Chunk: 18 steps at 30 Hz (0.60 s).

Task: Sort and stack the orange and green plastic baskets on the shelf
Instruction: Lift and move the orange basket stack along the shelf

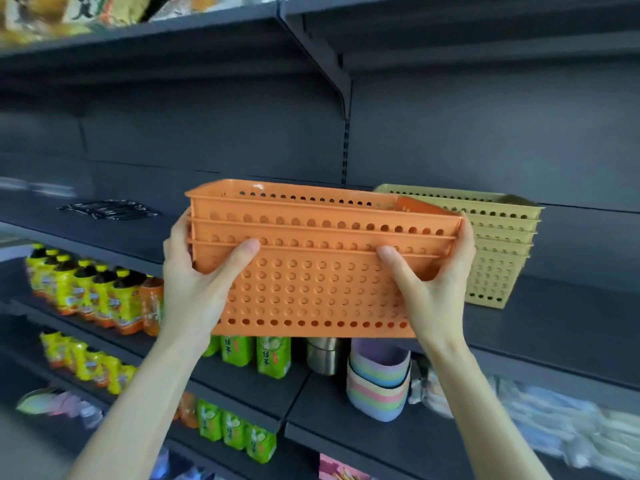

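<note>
**Both hands held the orange stack up at the shelf**

Left hand (pixel 194 278) gripped the left end of the orange baskets (pixel 311 282), thumb laid across the front wall and fingers curled round behind, out of sight. Right hand (pixel 429 289) gripped the right end the same way, thumb pointing inward along the front. Neither hand had any slack; the stack hung wholly between them.

Three rims showed one above another, so the stack looked to be three baskets nested. It sat in the middle of the frame, in front of the shelf (pixel 571 306) and apparently off its surface, tilted slightly down to the right.

Right of centre, the green baskets (pixel 502 258) stood on the shelf as their own nested pile, just behind the orange stack's right end; whether the two touched could not be told.

With each colour already gathered, the step in hand seemed to be setting the orange pile down. That would call for levelling it, carrying it over the shelf's front edge onto the bare stretch left of the green pile, and letting go only once its base sat flat.
</note>
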Each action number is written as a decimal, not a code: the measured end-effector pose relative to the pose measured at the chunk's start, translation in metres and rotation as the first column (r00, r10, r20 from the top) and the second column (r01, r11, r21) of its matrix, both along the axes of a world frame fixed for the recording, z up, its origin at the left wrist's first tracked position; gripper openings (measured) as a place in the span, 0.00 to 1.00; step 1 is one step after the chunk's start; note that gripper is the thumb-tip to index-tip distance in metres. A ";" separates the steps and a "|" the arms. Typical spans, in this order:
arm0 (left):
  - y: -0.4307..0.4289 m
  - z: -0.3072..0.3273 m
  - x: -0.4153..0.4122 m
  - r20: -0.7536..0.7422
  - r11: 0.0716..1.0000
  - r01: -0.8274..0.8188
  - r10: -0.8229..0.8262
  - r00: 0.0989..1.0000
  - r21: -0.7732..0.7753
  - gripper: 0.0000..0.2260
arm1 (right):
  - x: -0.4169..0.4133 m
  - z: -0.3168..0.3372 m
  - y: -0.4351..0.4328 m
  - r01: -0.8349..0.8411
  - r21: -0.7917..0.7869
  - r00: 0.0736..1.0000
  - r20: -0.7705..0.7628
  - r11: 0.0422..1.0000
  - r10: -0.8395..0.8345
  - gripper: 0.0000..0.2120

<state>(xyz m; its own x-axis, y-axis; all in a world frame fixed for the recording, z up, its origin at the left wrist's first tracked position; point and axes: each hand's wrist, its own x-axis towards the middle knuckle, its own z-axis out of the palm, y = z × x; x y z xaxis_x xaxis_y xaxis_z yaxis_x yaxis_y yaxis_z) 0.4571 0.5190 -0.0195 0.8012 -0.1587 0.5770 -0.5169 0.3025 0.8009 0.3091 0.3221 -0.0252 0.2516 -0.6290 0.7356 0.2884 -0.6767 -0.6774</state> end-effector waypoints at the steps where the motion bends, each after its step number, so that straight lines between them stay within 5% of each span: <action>1: 0.003 0.004 0.015 0.010 1.000 -0.007 0.007 1.000 -0.019 0.40 | 0.017 0.003 0.002 -0.014 -0.007 1.000 0.010 1.000 0.014 0.53; 18: -0.042 0.074 0.241 0.225 0.978 0.125 -0.086 0.970 -0.166 0.31 | 0.235 0.075 -0.041 0.002 -0.141 0.982 0.188 0.990 0.024 0.53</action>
<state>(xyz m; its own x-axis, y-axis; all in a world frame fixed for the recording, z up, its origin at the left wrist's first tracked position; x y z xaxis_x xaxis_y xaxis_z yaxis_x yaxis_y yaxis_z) 0.6983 0.4766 0.0543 0.6386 -0.1148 0.7609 -0.6290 0.4919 0.6020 0.5440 0.2813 0.0494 0.1063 -0.5143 0.8510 0.4098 -0.7571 -0.5088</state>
